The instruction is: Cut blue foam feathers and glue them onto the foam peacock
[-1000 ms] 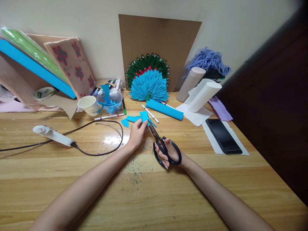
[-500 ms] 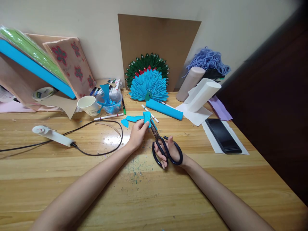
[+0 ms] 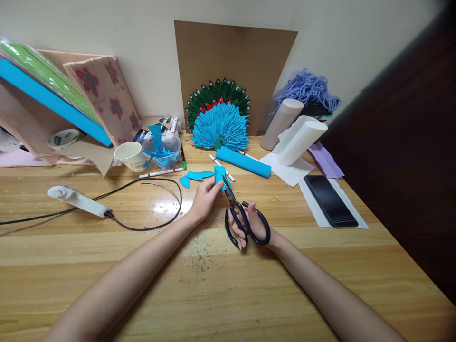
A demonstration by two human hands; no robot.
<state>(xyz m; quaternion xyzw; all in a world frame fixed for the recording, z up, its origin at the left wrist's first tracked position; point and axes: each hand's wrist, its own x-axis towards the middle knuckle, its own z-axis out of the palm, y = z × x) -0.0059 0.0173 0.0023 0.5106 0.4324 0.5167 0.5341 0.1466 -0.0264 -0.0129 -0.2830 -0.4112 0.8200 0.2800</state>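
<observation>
Hazard, first: blades of the black-handled scissors (image 3: 233, 204), set at the right edge of the blue paper piece (image 3: 219, 174), close to the thumb of the left hand (image 3: 204, 198); a slip or careless closing could nick it. Second: ragged or wandering edge; likely cause, thin paper bending between the blades or swivelling, being pinched at one side only. Third: if layered, which cannot be told, sheets shifting apart. Landmark: blue paper roll (image 3: 243, 162), lying on the surface (image 3: 228, 299). Paper piece: near side of the roll, off its left end, not visibly touching it; projects beyond the left fingertips, grip narrow, pinching its lower left part. Scissors: near side of the roll, handles farthest from it, blades pointing toward its left end; right hand (image 3: 258, 225), grip holding the handle loops, thumb raised. Loose blue cuttings (image 3: 195, 176): left of the roll and nearer the person. White marker (image 3: 215, 162): just beside the roll's left end, partly hidden behind the paper piece.
</observation>
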